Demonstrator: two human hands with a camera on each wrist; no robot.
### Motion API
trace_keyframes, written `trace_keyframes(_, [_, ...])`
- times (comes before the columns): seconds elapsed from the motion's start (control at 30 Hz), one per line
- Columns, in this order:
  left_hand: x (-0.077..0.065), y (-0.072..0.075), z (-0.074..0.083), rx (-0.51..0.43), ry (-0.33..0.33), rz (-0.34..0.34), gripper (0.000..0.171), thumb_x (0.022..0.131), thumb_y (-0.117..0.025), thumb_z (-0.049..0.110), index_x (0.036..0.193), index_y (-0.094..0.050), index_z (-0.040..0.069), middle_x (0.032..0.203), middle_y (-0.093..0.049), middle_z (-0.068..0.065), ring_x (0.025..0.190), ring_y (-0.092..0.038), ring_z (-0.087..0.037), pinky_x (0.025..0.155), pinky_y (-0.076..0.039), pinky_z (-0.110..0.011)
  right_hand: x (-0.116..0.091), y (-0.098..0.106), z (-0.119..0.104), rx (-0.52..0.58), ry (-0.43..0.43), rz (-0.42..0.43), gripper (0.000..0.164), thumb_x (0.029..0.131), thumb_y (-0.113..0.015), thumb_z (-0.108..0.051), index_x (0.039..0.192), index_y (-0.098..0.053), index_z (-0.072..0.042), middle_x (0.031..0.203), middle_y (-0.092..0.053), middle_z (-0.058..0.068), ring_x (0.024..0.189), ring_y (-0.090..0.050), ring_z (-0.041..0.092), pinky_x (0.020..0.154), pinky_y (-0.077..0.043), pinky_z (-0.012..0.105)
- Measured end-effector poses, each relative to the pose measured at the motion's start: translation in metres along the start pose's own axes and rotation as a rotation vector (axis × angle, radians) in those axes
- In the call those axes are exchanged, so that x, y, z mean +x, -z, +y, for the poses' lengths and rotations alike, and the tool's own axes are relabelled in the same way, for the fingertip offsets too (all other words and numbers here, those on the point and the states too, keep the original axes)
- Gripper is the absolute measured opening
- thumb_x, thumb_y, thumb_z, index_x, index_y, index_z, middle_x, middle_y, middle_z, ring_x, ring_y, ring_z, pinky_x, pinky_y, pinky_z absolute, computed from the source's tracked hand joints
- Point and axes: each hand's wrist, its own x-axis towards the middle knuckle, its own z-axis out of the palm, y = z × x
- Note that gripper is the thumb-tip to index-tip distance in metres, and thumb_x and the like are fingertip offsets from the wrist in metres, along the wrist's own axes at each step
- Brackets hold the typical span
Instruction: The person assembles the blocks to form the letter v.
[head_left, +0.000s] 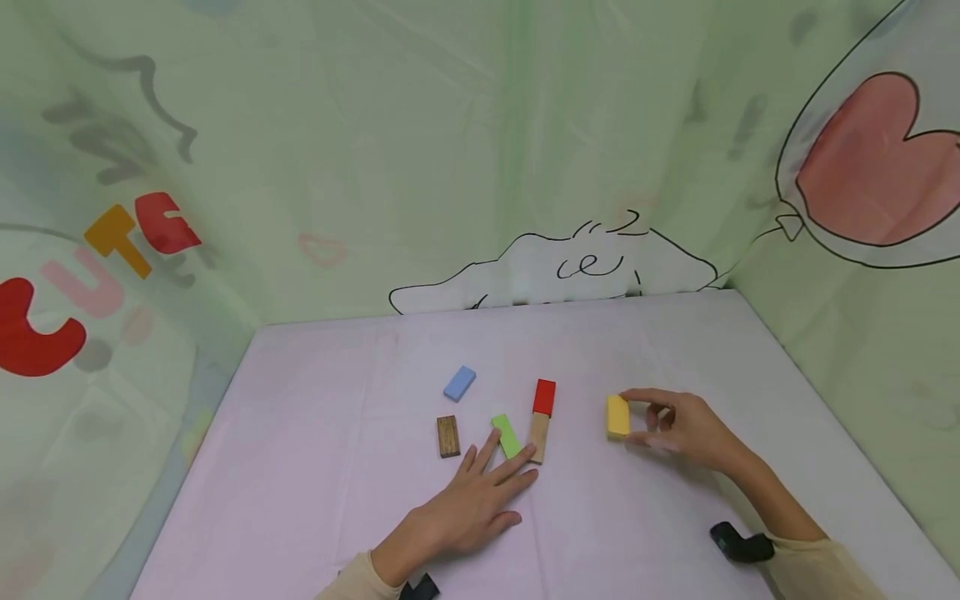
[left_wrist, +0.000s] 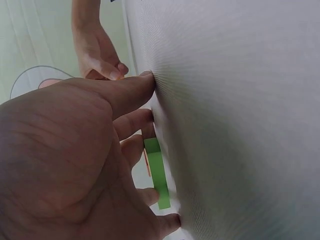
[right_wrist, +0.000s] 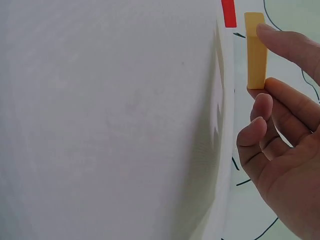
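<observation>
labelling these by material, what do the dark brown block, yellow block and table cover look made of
Dark brown block: probably wood, matte, from its streaky grain.
Yellow block: perhaps painted wood, given its even satin colour, though plastic is possible.
Table cover: likely cloth, matte, with faint creases and fine ribbing.

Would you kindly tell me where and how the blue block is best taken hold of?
I would pinch the blue block across the middle of its long sides, coming down from above: it lies flat, longer than wide, slanting away to the right, and nothing touches those sides. The left hand seems the better choice, since the right hand holds the yellow block.
</observation>
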Motion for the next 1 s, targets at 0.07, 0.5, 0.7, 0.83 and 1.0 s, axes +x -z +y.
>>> trace_keyframes(0.07, [0.000, 0.000, -0.001, 0.003, -0.003, 0.003, 0.060, 0.109, -0.056, 0.038, 0.165, -0.039, 0.028, 0.181, -0.012, 0.009, 0.167, -0.008, -0.044, 0.125, -0.030, -0.069, 0.003, 0.000, -0.001, -0.001, -0.003, 0.006, 0.059, 0.077, -0.095, -0.020, 0.130, -0.073, -0.006, 0.078, -0.061, -0.003, 0.072, -0.051, 0.001, 0.063, -0.047, 0.021])
trace_keyframes(0.5, [0.001, -0.002, -0.003, 0.066, -0.015, 0.014, 0.059, 0.110, -0.054, 0.042, 0.165, -0.039, 0.029, 0.181, -0.013, 0.009, 0.167, -0.010, -0.044, 0.124, -0.033, -0.067, 0.019, -0.003, -0.004, -0.038, -0.076, 0.019, 0.058, 0.080, -0.093, -0.021, 0.132, -0.072, -0.008, 0.078, -0.059, -0.002, 0.073, -0.052, 0.006, 0.064, -0.047, 0.021])
trace_keyframes(0.7, [0.001, -0.002, -0.002, 0.087, 0.001, 0.004, 0.060, 0.109, -0.054, 0.044, 0.166, -0.038, 0.031, 0.181, -0.012, 0.010, 0.167, -0.010, -0.042, 0.125, -0.033, -0.066, 0.026, -0.003, -0.010, -0.039, -0.099, 0.038, 0.058, 0.080, -0.092, -0.019, 0.133, -0.071, -0.008, 0.079, -0.059, 0.001, 0.069, -0.052, 0.010, 0.060, -0.044, 0.022])
trace_keyframes(0.83, [0.001, 0.001, 0.000, 0.094, 0.009, -0.005, 0.060, 0.109, -0.053, 0.044, 0.166, -0.037, 0.031, 0.180, -0.012, 0.011, 0.167, -0.009, -0.041, 0.126, -0.032, -0.065, 0.031, -0.003, -0.014, -0.041, -0.108, 0.049, 0.058, 0.082, -0.092, -0.023, 0.134, -0.071, -0.008, 0.079, -0.058, 0.003, 0.066, -0.051, 0.011, 0.057, -0.040, 0.022])
trace_keyframes(1.0, [0.001, 0.002, 0.000, 0.098, 0.010, -0.012, 0.060, 0.110, -0.052, 0.044, 0.166, -0.036, 0.032, 0.180, -0.011, 0.012, 0.168, -0.009, -0.040, 0.126, -0.032, -0.065, 0.038, -0.004, -0.017, -0.051, -0.126, 0.053, 0.060, 0.082, -0.092, -0.025, 0.135, -0.070, -0.006, 0.079, -0.058, 0.004, 0.066, -0.050, 0.013, 0.056, -0.038, 0.023])
